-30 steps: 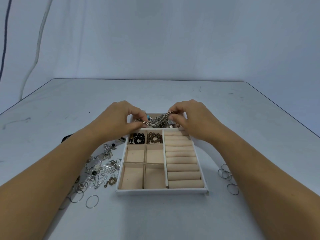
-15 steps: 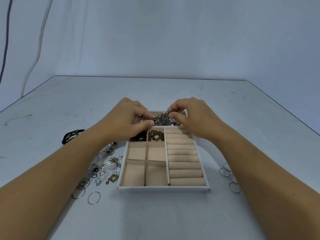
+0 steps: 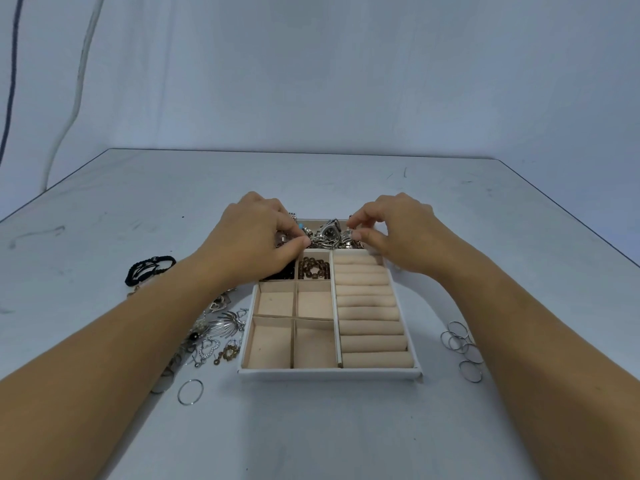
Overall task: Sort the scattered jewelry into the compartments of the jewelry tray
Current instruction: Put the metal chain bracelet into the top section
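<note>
Bead bracelets (image 3: pixel 313 268) and watches (image 3: pixel 330 232), pinched by the left hand (image 3: pixel 256 237) and right hand (image 3: pixel 394 233), are binned in the jewelry tray (image 3: pixel 329 373); earrings (image 3: pixel 214 334) and rings (image 3: pixel 462 344) remain unsorted.

Two hands (image 3: pixel 256 237), one tray (image 3: pixel 329 373), one table (image 3: pixel 104 209).

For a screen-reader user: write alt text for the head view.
Both hands, left and right, pinch a silver watch over the tray's far compartment. Loose jewelry lies left of the tray, rings right.
</note>
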A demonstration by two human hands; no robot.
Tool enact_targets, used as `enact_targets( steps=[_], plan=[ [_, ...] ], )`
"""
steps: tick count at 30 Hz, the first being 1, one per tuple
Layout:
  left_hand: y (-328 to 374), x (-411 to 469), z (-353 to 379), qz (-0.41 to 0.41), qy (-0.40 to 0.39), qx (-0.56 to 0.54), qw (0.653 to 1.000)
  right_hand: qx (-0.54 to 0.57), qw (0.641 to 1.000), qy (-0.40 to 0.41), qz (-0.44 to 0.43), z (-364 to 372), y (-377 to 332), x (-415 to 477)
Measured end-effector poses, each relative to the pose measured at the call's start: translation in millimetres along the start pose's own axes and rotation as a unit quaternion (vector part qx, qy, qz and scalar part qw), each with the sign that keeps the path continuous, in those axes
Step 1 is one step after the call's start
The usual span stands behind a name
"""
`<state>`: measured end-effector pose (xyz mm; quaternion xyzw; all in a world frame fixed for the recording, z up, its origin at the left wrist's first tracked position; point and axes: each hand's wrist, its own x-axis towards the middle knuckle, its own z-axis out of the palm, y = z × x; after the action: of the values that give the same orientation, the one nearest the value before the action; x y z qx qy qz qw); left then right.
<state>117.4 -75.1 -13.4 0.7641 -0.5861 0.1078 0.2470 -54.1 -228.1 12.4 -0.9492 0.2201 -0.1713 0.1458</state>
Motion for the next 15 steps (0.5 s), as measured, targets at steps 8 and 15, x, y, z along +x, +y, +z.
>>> enact_targets(
  steps=[8,15],
  plan=[
    [-1.6,-1.7,-2.0,0.001,-0.018,-0.036,0.999,-0.005,0.999,-0.010,-0.038,7.2,0.1,-4.5],
    [-0.2,-4.8,-1.6,-0.015,-0.027,-0.048,0.998,-0.028,0.998,-0.022,-0.053,12.4,-1.8,-9.3]
  ],
)
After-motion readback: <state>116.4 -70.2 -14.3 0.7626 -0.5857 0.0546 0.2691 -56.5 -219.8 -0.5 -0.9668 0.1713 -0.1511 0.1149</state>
